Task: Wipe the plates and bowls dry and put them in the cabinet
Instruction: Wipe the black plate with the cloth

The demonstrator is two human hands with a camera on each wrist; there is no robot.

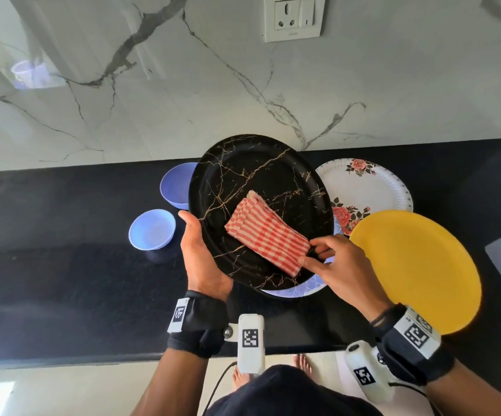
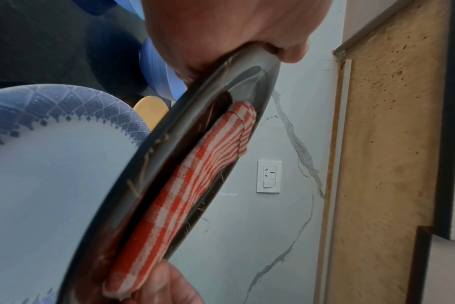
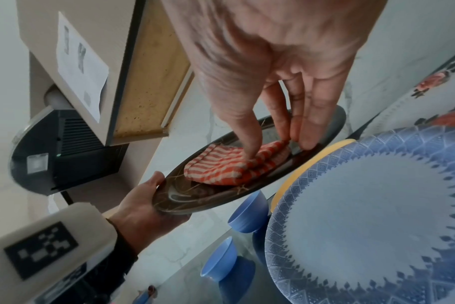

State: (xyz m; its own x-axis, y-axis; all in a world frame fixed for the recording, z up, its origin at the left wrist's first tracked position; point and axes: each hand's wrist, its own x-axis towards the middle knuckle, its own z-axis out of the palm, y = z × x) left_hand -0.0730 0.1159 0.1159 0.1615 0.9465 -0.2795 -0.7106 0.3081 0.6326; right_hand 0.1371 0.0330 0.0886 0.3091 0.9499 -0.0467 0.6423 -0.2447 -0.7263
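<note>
Here, folded cloth (image 1: 268,234) on black plate (image 1: 243,172).

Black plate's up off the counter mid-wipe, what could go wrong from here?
1. The left hand grips the black plate by one rim only; pressure from the right hand on the checked cloth may tip it.
2. If it slips, it would likely land on the blue-patterned plate below.
</note>
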